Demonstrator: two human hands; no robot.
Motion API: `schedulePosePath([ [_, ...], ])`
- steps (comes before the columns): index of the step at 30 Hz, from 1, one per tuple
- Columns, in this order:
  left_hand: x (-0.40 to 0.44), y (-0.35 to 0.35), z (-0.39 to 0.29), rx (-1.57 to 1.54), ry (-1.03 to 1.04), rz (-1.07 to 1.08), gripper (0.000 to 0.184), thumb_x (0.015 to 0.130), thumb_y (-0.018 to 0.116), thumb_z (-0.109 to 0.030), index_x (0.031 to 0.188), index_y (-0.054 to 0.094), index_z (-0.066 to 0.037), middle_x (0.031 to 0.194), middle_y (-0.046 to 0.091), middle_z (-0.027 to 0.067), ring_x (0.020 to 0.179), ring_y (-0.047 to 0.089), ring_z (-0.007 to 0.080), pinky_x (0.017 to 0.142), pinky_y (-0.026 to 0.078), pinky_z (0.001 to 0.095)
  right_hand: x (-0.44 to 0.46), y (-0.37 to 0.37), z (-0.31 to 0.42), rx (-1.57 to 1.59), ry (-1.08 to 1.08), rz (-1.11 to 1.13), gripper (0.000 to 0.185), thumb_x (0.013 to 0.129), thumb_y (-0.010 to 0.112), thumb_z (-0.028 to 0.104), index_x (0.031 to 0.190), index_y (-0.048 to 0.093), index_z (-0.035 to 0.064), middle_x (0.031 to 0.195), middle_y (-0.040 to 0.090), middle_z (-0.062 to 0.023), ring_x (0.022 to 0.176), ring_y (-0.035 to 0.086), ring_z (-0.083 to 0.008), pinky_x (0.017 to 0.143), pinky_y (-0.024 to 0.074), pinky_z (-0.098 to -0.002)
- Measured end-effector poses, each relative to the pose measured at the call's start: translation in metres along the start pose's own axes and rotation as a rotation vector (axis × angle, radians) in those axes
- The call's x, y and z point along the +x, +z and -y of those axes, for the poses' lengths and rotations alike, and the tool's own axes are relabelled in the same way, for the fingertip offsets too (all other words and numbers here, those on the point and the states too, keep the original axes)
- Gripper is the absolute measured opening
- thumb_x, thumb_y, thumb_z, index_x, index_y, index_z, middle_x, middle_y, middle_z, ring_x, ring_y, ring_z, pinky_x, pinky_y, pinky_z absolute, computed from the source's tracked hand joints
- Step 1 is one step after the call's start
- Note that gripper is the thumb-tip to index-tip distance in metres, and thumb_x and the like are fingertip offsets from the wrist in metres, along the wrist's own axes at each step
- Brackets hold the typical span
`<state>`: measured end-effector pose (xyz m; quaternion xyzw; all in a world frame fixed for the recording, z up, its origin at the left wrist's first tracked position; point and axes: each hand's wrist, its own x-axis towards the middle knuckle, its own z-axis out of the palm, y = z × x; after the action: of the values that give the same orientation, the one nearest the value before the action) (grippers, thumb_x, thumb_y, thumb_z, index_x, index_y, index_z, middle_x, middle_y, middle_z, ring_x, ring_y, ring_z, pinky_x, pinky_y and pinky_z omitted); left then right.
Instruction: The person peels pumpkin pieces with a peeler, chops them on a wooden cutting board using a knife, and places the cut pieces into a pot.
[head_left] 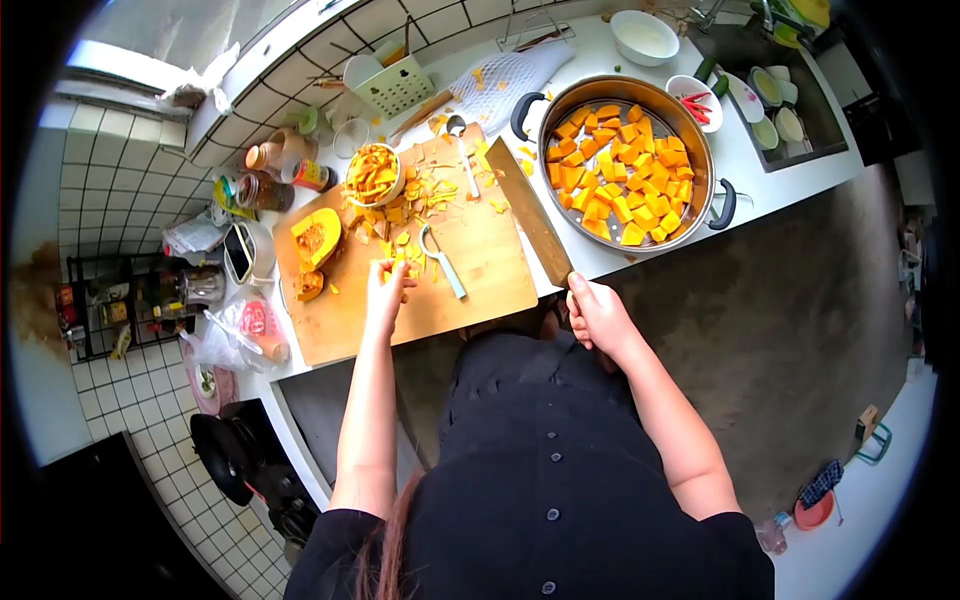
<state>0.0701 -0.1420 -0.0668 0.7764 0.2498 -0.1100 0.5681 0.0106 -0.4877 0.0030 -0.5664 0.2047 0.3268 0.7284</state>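
Observation:
My right hand [597, 315] is closed round the handle of a large kitchen knife [528, 215]. Its broad blade slants up and left, between the cutting board and the steamer pot. Over the wooden cutting board [480, 290], my left hand [388, 290] has its fingers curled at a small orange pumpkin scrap [391, 271]. Beside that hand lies a peeler [444, 265] with a pale blue handle. A cut pumpkin wedge [316, 238] and a smaller pumpkin chunk [309, 286] rest on the left of the board. Peelings [430, 190] are scattered near a spoon [464, 155].
The two-handled steamer pot [712, 190] on the right holds many pumpkin cubes. A white bowl [399, 187] is heaped with peelings. Behind stand a white bowl [645, 38], a bowl with red chillies [694, 103] and the sink [830, 110]. Jars [265, 192] line the left side.

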Motion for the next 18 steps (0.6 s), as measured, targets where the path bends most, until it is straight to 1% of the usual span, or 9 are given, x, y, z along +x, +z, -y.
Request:
schedulePosePath([
  [2, -0.003, 0.016, -0.015, -0.239, -0.103, 0.103, 0.020, 0.091, 0.058, -0.025, 0.102, 0.051, -0.010, 0.098, 0.062, 0.0068, 0.079, 0.060, 0.0150, 0.053, 0.042, 0.0219, -0.005, -0.005, -0.001, 0.044, -0.021, -0.024, 0.048, 0.097, 0.042, 0.046, 0.068, 0.041, 0.0085, 0.052, 0.037, 0.0022, 0.040, 0.034, -0.0060, 0.036, 0.0317, -0.0221],
  [5, -0.004, 0.049, -0.043, -0.349, -0.173, 0.278, 0.021, 0.091, 0.057, -0.026, 0.103, 0.051, -0.010, 0.097, 0.062, 0.0058, 0.082, 0.060, 0.0149, 0.054, 0.043, 0.0225, -0.019, -0.014, -0.003, 0.106, -0.053, -0.074, 0.048, 0.097, 0.041, 0.046, 0.068, 0.040, 0.0083, 0.052, 0.037, 0.0020, 0.039, 0.034, -0.0060, 0.036, 0.0320, -0.0218],
  [6, -0.004, 0.065, -0.053, -0.400, -0.199, 0.329, 0.019, 0.090, 0.059, -0.026, 0.100, 0.052, -0.011, 0.097, 0.062, 0.0064, 0.080, 0.059, 0.0137, 0.052, 0.039, 0.0223, -0.024, -0.018, -0.004, 0.132, -0.062, -0.091, 0.048, 0.097, 0.040, 0.046, 0.068, 0.040, 0.0084, 0.051, 0.037, 0.0019, 0.039, 0.034, -0.0060, 0.036, 0.0320, -0.0218],
  [11, 0.008, 0.162, -0.110, -0.273, -0.175, 0.570, 0.027, 0.090, 0.059, -0.030, 0.106, 0.052, -0.009, 0.098, 0.062, 0.0086, 0.082, 0.063, 0.0139, 0.059, 0.047, 0.0256, -0.049, -0.036, -0.019, 0.209, -0.160, -0.212, 0.051, 0.098, 0.036, 0.049, 0.069, 0.039, 0.0069, 0.051, 0.036, 0.0009, 0.038, 0.034, -0.0068, 0.035, 0.0331, -0.0220],
  [13, 0.024, 0.209, -0.123, -0.441, -0.198, 0.644, 0.037, 0.090, 0.058, -0.034, 0.111, 0.050, -0.005, 0.103, 0.061, 0.0131, 0.092, 0.063, 0.0203, 0.073, 0.053, 0.0344, -0.058, -0.041, -0.023, 0.234, -0.194, -0.269, 0.052, 0.099, 0.033, 0.049, 0.069, 0.039, 0.0071, 0.051, 0.037, 0.0008, 0.038, 0.035, -0.0069, 0.035, 0.0339, -0.0218],
  [15, 0.028, 0.253, -0.145, -0.729, -0.280, 0.564, 0.049, 0.091, 0.054, -0.041, 0.117, 0.046, 0.000, 0.112, 0.056, 0.0190, 0.104, 0.058, 0.0283, 0.090, 0.049, 0.0416, -0.067, -0.045, -0.026, 0.267, -0.207, -0.335, 0.053, 0.099, 0.032, 0.050, 0.068, 0.039, 0.0073, 0.050, 0.037, 0.0008, 0.037, 0.036, -0.0070, 0.035, 0.0343, -0.0219],
  [16, 0.036, 0.264, -0.147, -0.802, -0.274, 0.721, 0.061, 0.091, 0.052, -0.045, 0.129, 0.036, -0.001, 0.128, 0.044, 0.0189, 0.111, 0.051, 0.0278, 0.096, 0.044, 0.0447, -0.070, -0.047, -0.028, 0.293, -0.222, -0.354, 0.053, 0.099, 0.031, 0.050, 0.068, 0.039, 0.0075, 0.049, 0.037, 0.0008, 0.036, 0.036, -0.0071, 0.034, 0.0344, -0.0221],
  [17, 0.043, 0.275, -0.147, -0.780, -0.253, 0.803, 0.064, 0.092, 0.051, -0.046, 0.132, 0.034, 0.000, 0.130, 0.044, 0.0177, 0.114, 0.050, 0.0283, 0.098, 0.043, 0.0430, -0.073, -0.050, -0.031, 0.311, -0.224, -0.376, 0.054, 0.099, 0.031, 0.050, 0.068, 0.039, 0.0076, 0.049, 0.037, 0.0007, 0.036, 0.036, -0.0070, 0.034, 0.0342, -0.0221],
  [18, 0.040, 0.283, -0.148, -0.670, -0.225, 0.708, 0.062, 0.092, 0.050, -0.044, 0.133, 0.033, 0.000, 0.130, 0.044, 0.0172, 0.115, 0.050, 0.0275, 0.097, 0.044, 0.0418, -0.077, -0.052, -0.033, 0.330, -0.226, -0.396, 0.054, 0.099, 0.031, 0.050, 0.067, 0.039, 0.0076, 0.049, 0.037, 0.0007, 0.036, 0.035, -0.0070, 0.033, 0.0340, -0.0222],
])
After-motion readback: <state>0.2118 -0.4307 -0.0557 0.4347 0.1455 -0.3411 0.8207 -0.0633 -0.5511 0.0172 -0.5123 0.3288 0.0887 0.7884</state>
